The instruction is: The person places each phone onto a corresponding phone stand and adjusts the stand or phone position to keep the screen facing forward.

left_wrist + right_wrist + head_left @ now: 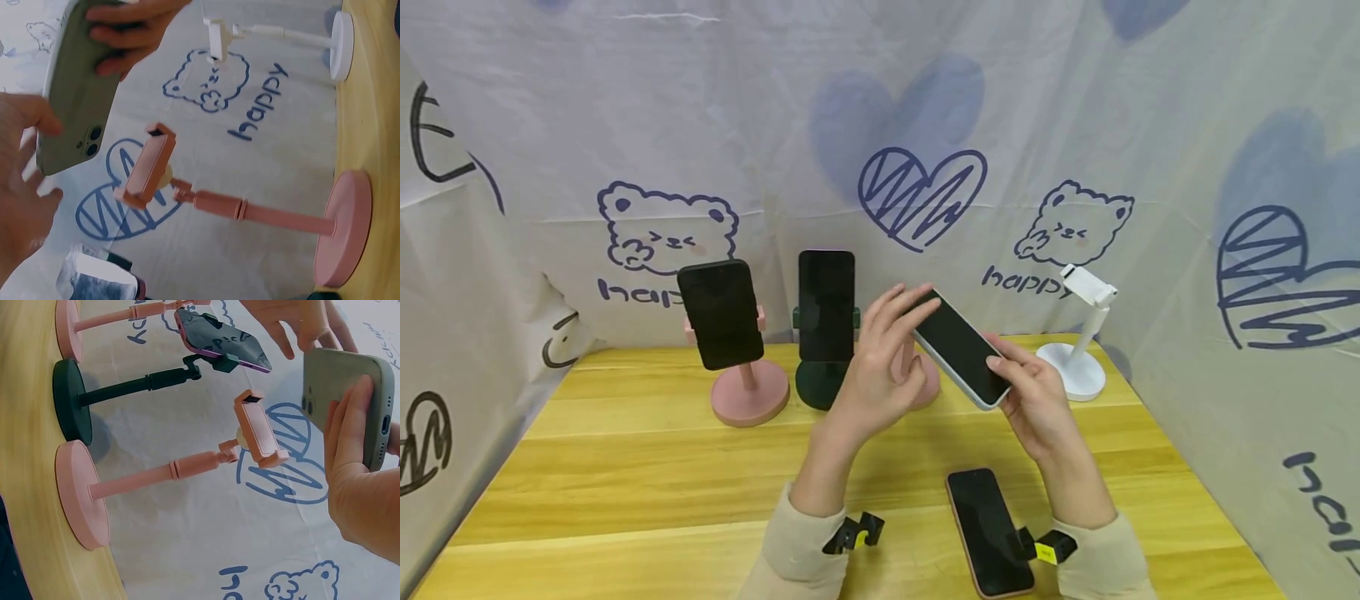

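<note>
In the head view my right hand (1033, 396) grips a phone (962, 346) with a dark screen. Its thumb lies on the screen side and its fingers spread over the pale green back (344, 394). My left hand (880, 367) has its fingers extended at the phone's upper end, while its thumb stands apart from the phone. Just behind the hands is a pink phone stand (269, 219) with a bare clamp. Lower down, a second phone (988, 525) lies screen up on the table, partly covered by the right wrist's camera.
At the left, a pink stand (750, 392) carries a black phone (721, 315). Beside it a dark green stand (72, 400) holds another phone (826, 304). A white stand (1078, 371) with a bare clamp is at the right of the wooden table (647, 467). Printed cloth hangs behind.
</note>
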`<state>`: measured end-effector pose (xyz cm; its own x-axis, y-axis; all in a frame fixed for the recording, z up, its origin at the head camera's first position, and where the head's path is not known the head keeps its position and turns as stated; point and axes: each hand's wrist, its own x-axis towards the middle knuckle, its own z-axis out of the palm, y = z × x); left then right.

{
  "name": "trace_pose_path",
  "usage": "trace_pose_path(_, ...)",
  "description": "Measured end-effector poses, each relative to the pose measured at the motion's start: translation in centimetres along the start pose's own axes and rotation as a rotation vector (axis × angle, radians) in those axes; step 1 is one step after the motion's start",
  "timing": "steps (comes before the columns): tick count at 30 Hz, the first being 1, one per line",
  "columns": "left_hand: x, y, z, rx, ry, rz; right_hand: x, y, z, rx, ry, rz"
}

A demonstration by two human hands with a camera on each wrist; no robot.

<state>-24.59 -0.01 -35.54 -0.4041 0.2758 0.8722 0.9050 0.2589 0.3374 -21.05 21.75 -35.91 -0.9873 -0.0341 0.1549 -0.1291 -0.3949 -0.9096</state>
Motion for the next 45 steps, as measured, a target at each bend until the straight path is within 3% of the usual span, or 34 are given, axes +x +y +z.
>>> trace_pose_path(7, 0.0, 1.3, 1.2, -0.307, 0.157, -0.283, -0.2, 0.2, 0.2, -0.004, 0.011, -0.071)
trace_pose_path(12, -0.2, 2.1, 1.4, -0.512, 0.14, -0.543, -0.3, 0.4, 0.7, -0.102, 0.077, -0.111)
trace_pose_path(17, -0.3, 2.2, 1.5, -0.571, 0.079, -0.674, -0.3, 1.2, 1.2, -0.176, 0.146, -0.151)
trace_pose_path(29, -0.5, 2.2, 1.6, -0.579, 0.044, -0.743, -0.4, 2.3, 2.2, -0.223, 0.169, -0.194)
trace_pose_path(38, -0.4, 2.0, 1.2, -0.563, 0.035, -0.655, -0.5, 2.2, 1.9, -0.241, 0.117, -0.201)
trace_pose_path(45, -0.2, 1.8, 0.5, -0.458, 0.018, -0.589, -0.5, 1.6, 1.5, -0.347, 0.095, -0.194)
